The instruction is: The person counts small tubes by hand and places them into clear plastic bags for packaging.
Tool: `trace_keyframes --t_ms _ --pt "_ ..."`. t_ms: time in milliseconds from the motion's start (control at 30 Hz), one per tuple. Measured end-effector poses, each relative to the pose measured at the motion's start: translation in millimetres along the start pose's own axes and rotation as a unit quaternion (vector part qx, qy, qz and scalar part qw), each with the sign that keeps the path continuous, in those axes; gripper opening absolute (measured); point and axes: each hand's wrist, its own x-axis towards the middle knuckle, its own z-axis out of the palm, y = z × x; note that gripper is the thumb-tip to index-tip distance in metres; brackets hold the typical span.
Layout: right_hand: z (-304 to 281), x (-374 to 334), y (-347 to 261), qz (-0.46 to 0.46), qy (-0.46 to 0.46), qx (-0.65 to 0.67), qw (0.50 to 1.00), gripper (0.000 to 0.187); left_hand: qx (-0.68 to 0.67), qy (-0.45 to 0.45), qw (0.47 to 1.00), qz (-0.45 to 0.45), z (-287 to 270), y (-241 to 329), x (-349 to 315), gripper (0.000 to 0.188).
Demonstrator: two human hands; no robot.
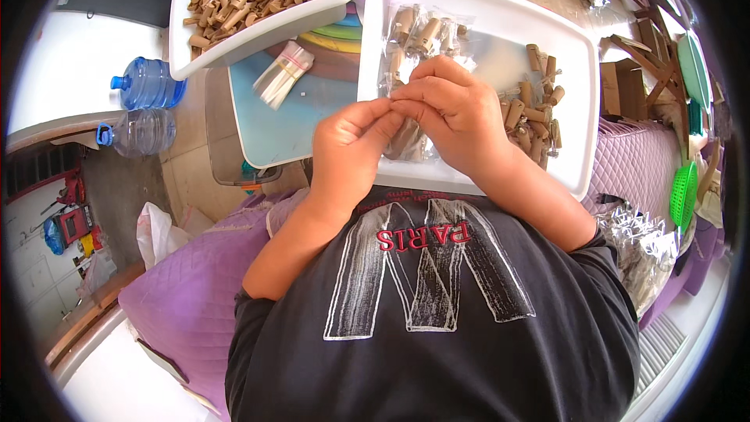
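**Some in bags, lots loose**

In the head view, clear bags with brown tubes point(428, 33) lie by the left edge of the white tray point(574, 133); those look done. Loose brown tubes point(514, 115) near its right edge look left over.

The left hand point(348, 144) and right hand point(461, 105) pinch fingertips together (I can't tell on what). They hide some bags. The white tub point(266, 41) is cut off.

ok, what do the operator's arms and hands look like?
Left hand and right hand: no gloves visible. Forearms bare, no watch visible. Black short-sleeved T-shirt, white streaky print, red lettering; sleeves plain black.
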Motion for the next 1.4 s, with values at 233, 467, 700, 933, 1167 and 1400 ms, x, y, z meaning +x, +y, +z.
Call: trace_keyframes --t_ms 233,467,700,933,1167,1400 --pt "-9 9 8 0.027 0.064 -0.043 0.997 0.008 0.094 -0.013 0.995 0.028 6 5 -6 0.016" --pt "-15 3 -5 -0.026 0.013 -0.004 1.000 0.010 -0.010 -0.002 1.000 0.005 4 4 -3 0.017" --pt "-1 -1 -5 0.018 -0.029 -0.001 0.999 0.008 0.065 -0.010 0.998 0.021 4 4 -5 0.016" --pt "-2 0 11 0.307 0.146 0.335 0.879 0.011 0.020 0.001 1.000 0.019 7 8 -4 0.017" --pt "-23 -6 27 0.386 0.082 0.480 0.784 0.015 -0.079 0.038 0.996 0.019 -3 6 -1 0.015" --pt "-6 -20 8 0.331 -0.088 0.310 0.887 0.014 -0.056 0.016 0.998 0.026 -6 3 -1 0.014"
